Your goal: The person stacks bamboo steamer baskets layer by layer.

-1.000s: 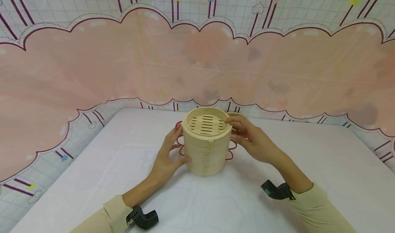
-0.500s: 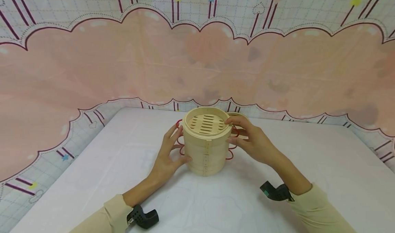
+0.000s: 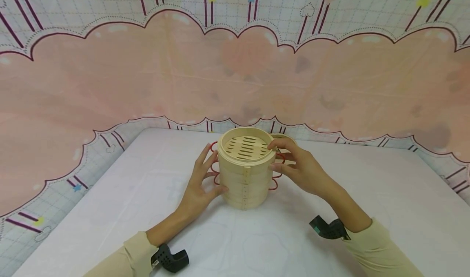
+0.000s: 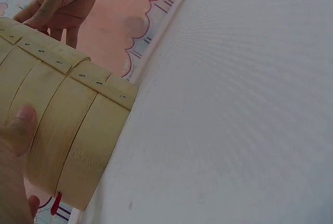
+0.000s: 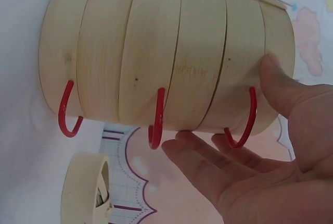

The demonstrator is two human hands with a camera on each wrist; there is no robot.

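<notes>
A stack of bamboo steamer tiers [image 3: 245, 177] with red wire handles [image 3: 273, 183] stands on the white table [image 3: 147, 195]; the top tier is open and shows its slatted floor. My left hand [image 3: 210, 171] is at the stack's left side. Its thumb [image 4: 21, 127] presses a lower tier and its fingers are straight and point up. My right hand [image 3: 283, 159] holds the top tier, with a fingertip on the rim. Seen from the right wrist, its thumb [image 5: 273, 78] presses the steamer [image 5: 156, 52] and its fingers reach behind the red handles [image 5: 156, 122].
A small bamboo ring [image 3: 285, 137] lies just behind my right hand and appears again in the right wrist view [image 5: 86, 187]. A pink and checked backdrop [image 3: 235, 73] rises behind the table. Bare white tabletop [image 4: 234, 104] lies around the stack.
My left fingers have straightened and lifted slightly off the steamer's side. The right hand and the stack have barely moved.
</notes>
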